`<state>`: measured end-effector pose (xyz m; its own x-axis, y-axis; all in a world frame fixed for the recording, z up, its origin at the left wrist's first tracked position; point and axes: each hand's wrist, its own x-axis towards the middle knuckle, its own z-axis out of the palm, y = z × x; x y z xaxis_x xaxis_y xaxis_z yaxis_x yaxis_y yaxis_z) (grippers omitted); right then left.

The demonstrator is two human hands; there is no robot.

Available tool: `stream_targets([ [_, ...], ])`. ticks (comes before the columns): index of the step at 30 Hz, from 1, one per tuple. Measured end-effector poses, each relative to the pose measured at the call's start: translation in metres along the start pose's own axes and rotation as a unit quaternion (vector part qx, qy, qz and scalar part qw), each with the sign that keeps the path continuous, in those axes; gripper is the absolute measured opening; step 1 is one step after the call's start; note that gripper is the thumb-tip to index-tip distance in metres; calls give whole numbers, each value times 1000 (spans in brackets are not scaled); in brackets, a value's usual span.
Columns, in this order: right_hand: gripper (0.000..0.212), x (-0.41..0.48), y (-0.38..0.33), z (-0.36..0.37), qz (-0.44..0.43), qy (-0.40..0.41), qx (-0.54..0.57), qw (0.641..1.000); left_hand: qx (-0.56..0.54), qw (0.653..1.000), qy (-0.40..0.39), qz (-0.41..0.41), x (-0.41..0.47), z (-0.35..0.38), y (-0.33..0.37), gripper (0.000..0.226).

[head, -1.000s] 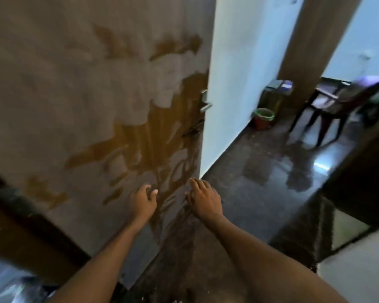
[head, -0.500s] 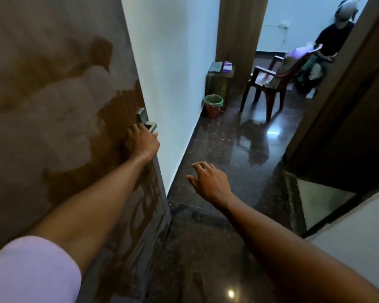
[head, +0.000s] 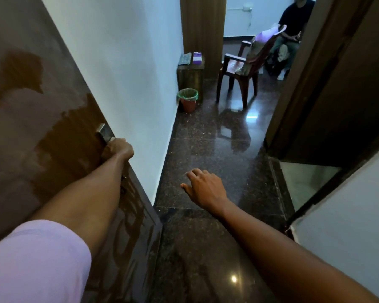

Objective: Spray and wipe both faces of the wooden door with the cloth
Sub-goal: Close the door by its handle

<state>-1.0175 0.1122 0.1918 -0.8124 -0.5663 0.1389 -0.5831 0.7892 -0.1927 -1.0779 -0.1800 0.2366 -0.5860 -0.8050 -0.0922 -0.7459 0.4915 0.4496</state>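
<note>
The wooden door (head: 31, 132) fills the left side, its brown face streaked with pale, dull patches and darker glossy areas. A metal handle (head: 104, 132) sticks out near the door's free edge. My left hand (head: 118, 149) grips the door edge just below that handle, fingers curled round it. My right hand (head: 204, 189) hangs over the dark floor with relaxed fingers, holding nothing. No cloth or spray bottle is in view.
A white wall (head: 127, 73) runs behind the door. Down the polished dark floor (head: 217, 149) stand a small bin (head: 188, 99), a low wooden stand (head: 190, 75) and a brown chair (head: 243, 71). A seated person (head: 291, 29) is at the far right. A dark doorframe (head: 304, 84) stands right.
My left hand rose from low on the door face to the edge by the handle and closed on it. The door swung, narrowing in view. My right hand stayed free.
</note>
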Motion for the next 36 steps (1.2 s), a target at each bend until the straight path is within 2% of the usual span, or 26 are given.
stream_targets([
  [4,45,-12,12,-4,10,20,12,1000,69,997,9,44,20,1,-17,29],
  [8,46,-44,30,-6,23,4,17,1000,53,998,-3,26,49,22,-31,20],
  [12,44,-84,63,0,71,7,1,997,-18,999,-20,21,-9,14,11,24],
  [17,45,-82,79,-8,130,23,4,991,-6,994,13,109,-93,23,78,28],
  [21,45,-88,61,6,121,-5,19,992,82,987,-9,135,-147,57,62,38],
  [25,46,-90,58,-14,120,26,11,992,77,985,8,154,-168,63,56,51],
  [36,45,-226,85,-50,166,87,-4,982,42,963,-17,265,-316,80,73,47],
])
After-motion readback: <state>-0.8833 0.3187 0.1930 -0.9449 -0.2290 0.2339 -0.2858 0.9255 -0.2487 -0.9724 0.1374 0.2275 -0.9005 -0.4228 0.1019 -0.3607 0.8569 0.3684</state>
